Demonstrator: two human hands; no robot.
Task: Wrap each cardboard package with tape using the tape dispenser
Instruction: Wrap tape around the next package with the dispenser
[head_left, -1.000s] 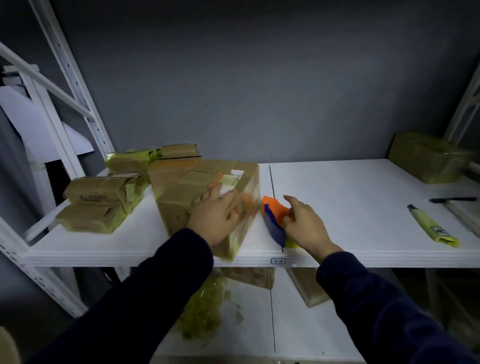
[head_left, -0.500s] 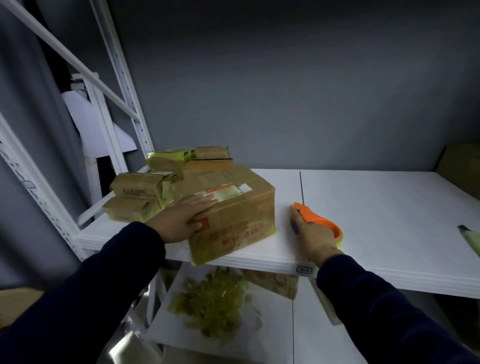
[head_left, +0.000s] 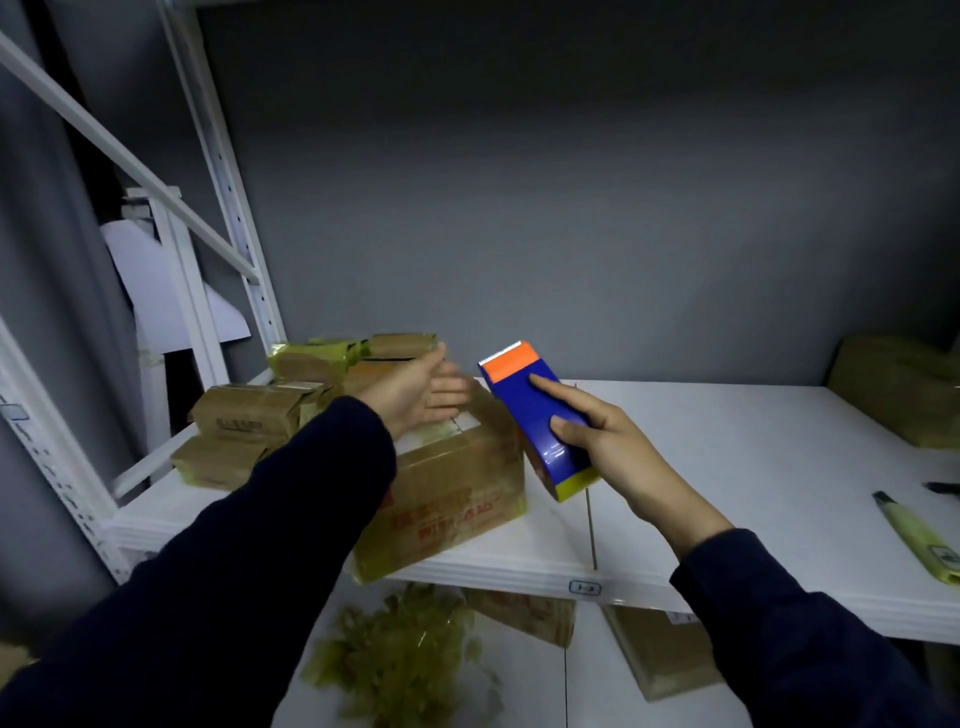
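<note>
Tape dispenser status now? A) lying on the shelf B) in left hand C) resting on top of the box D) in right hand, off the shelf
D: the right hand grips the tape dispenser clear of the shelf; the left hand is open.

Two hands (head_left: 421, 395) (head_left: 605, 441), one tape dispenser (head_left: 535, 410), roughly nine cardboard packages (head_left: 452, 483), one yellow cutter (head_left: 919, 540), one black pen (head_left: 943, 488)
</note>
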